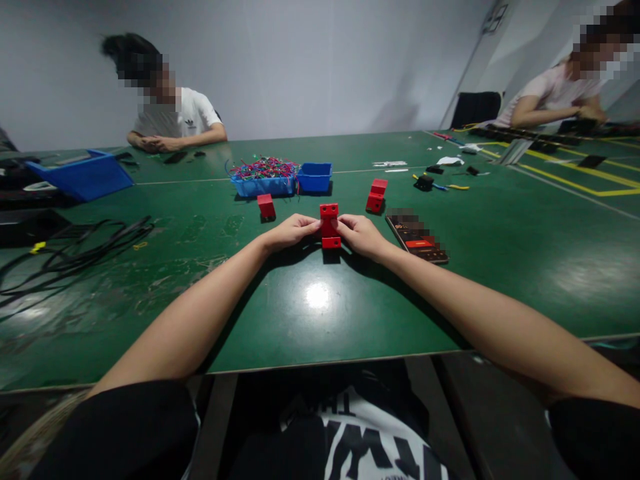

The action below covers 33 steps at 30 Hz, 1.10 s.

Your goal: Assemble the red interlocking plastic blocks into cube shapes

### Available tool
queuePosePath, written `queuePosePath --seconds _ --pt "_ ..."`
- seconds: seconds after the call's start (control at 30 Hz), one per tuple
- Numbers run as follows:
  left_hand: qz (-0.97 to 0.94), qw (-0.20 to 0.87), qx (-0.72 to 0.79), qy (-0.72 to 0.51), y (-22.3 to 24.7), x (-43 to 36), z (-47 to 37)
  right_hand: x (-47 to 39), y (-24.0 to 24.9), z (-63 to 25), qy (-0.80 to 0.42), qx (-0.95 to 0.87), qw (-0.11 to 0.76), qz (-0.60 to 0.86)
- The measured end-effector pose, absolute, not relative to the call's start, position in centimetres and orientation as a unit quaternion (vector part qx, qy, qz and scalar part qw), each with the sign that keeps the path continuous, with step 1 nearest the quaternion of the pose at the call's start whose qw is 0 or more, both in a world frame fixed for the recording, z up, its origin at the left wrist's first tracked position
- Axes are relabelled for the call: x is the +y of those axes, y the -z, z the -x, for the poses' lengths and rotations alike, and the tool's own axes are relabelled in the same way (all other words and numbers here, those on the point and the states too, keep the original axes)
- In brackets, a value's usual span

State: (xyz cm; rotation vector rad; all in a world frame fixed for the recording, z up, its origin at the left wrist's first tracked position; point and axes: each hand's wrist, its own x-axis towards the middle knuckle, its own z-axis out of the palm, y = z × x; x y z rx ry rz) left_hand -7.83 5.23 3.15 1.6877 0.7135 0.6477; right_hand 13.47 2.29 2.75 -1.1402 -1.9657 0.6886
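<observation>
Head view. Both arms reach forward over a green tabletop [320, 313]. The left hand [290, 231] and the right hand [361, 235] meet on a red block [329, 225] standing upright on the tabletop between them. Each hand is curled with its fingertips pressed to one side of the block, so both have hold of it; neither is spread wide.

Step in hand, as judged: the block is being held steady from both sides, in the manner of fitting or aligning parts. Any further move would call for an even grip from both sides so the piece does not tip.

Condition of the block: bright red, tall and narrow, with a squarish top section showing two small dark holes and a separate-looking foot at its base. Whether it is one piece or two joined cannot be told at this size.

Surroundings: a second red block [267, 206] stands to the left and a third red piece [377, 195] to the right, both apart from the hands. A phone [417, 238] lies just beside the right hand. Behind sit a blue tray of coloured wires [263, 177] and a small blue bin [315, 177]. Black cables [75, 247] lie at far left. Two other people sit at the far side, their hands well apart from this work.
</observation>
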Motion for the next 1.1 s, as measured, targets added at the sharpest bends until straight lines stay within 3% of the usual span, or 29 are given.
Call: queuePosePath --seconds 0.47,1.1 --pt "-0.744 0.49 0.346 -0.294 -2.61 5.39 7.76 2.12 -3.07 -13.39 -0.251 -0.765 0.357 0.474" --pt "-0.753 0.496 0.325 -0.285 -2.97 5.29 7.93 1.93 -3.3 -13.39 -0.267 -0.761 0.365 0.465"
